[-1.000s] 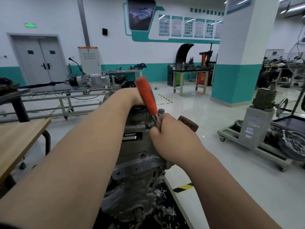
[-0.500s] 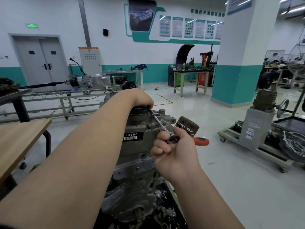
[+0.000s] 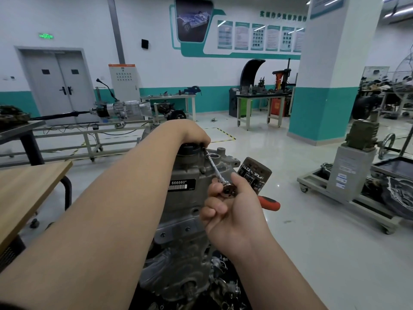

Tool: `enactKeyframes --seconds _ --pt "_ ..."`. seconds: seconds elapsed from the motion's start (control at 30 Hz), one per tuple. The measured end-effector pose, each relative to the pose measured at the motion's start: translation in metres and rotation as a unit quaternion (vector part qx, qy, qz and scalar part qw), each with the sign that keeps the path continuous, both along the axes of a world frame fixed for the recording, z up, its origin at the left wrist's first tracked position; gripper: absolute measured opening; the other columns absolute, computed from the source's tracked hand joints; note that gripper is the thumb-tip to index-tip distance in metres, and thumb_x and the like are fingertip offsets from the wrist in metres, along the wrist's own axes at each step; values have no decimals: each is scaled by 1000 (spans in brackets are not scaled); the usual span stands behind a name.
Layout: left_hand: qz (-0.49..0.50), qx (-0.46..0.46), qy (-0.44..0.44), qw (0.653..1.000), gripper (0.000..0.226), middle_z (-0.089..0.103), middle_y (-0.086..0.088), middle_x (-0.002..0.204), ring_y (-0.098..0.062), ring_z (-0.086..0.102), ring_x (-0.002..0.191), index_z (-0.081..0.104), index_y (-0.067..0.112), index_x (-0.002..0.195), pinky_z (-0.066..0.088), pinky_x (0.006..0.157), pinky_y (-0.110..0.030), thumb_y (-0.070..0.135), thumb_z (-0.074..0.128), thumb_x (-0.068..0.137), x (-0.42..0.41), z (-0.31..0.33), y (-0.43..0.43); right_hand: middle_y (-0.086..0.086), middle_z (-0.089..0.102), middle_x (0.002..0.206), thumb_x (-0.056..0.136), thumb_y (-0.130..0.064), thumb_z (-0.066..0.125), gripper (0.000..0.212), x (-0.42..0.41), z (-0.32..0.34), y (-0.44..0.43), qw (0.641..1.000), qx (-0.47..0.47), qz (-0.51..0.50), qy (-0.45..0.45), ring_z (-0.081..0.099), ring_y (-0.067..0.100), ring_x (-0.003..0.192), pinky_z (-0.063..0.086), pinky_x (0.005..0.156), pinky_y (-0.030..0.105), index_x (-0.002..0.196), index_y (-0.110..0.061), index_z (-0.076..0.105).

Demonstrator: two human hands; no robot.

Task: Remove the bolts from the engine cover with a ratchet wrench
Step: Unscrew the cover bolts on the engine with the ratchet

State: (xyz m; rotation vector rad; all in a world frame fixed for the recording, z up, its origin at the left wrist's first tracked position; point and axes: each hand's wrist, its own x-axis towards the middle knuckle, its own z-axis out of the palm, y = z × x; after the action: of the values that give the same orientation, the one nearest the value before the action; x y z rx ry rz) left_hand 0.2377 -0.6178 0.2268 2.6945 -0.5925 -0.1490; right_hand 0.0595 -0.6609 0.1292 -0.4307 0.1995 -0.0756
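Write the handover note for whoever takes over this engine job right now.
Left hand: on top of the engine, fingers curled round the socket end of the extension bar.
Right hand: grips the ratchet wrench at its head; its red handle points right, below the oil filter.
Done: the tool appears seated at the engine's top; the bolt itself is hidden.
Left: loosen and lift out that bolt, then the others. No removed bolts are in sight.
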Motion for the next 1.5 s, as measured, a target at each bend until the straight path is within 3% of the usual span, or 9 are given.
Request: enactKeyframes --seconds 0.2,0.47,0.57,0.7,0.8,0.97,1.07,1.23,1.5 --pt "2 0 1 1000 18 55 -5 79 -19 50 62 59 15 75 38 54 -27 31 65 79 2 -1 -1 -2 49 53 98 -32 50 21 2 1 -6 947 -312 -73 19 31 12 35 33 40 21 83 -18 48" --pt "-39 -18 33 999 23 65 -12 102 -28 63 93 67 7 99 51 87 -41 26 64 87 4 -2 -3 -8 57 76 95 -46 46 23 -1 15 -15 496 -849 -175 52 56 14 67 38 53 30 101 -27 35" --pt "-53 12 24 998 22 59 -6 79 -20 55 69 60 13 75 48 72 -36 28 60 92 3 -3 -6 -9 54 72 95 -49 44 23 1 12 -14 440 -875 -196 47 53 16 65 37 51 31 98 -30 31" --pt "-44 -12 22 999 20 67 -12 100 -27 63 89 69 8 95 51 82 -40 25 65 84 5 -4 -2 -13 59 78 95 -49 47 17 3 4 -17 551 -808 -206 33 57 2 71 45 58 28 100 -34 40" --pt "-10 -16 -1 1000 17 63 -6 85 -21 57 68 66 15 79 44 60 -28 33 66 76 3 -3 2 -14 62 76 94 -50 48 18 4 -2 -17 658 -721 -215 28 59 -1 67 49 63 28 102 -34 51" --pt "-5 -16 5 1000 16 56 -1 71 -19 49 58 59 18 69 39 55 -26 31 64 75 4 -2 1 -1 49 58 98 -42 47 22 4 -1 -6 897 -419 -139 20 40 9 38 35 41 19 92 -22 55" --pt "-8 -14 1 1000 17 56 -1 72 -18 48 59 58 18 67 38 55 -27 32 64 75 4 -2 1 -2 45 53 100 -45 43 29 0 1 0 975 -212 -68 8 29 11 35 33 39 21 96 -17 51" --pt "-13 5 -2 1000 19 57 -2 79 -18 51 64 60 19 68 37 56 -29 36 67 74 6 -3 0 -3 46 55 96 -54 44 46 -5 2 1 999 50 14 -15 28 9 33 32 36 17 78 -12 47" --pt "-9 7 -7 1000 21 58 -3 81 -19 52 66 63 17 72 39 57 -28 37 68 74 8 -3 -1 -6 51 54 95 -48 47 38 -9 3 7 1000 15 13 2 30 8 30 32 34 17 80 -14 59"
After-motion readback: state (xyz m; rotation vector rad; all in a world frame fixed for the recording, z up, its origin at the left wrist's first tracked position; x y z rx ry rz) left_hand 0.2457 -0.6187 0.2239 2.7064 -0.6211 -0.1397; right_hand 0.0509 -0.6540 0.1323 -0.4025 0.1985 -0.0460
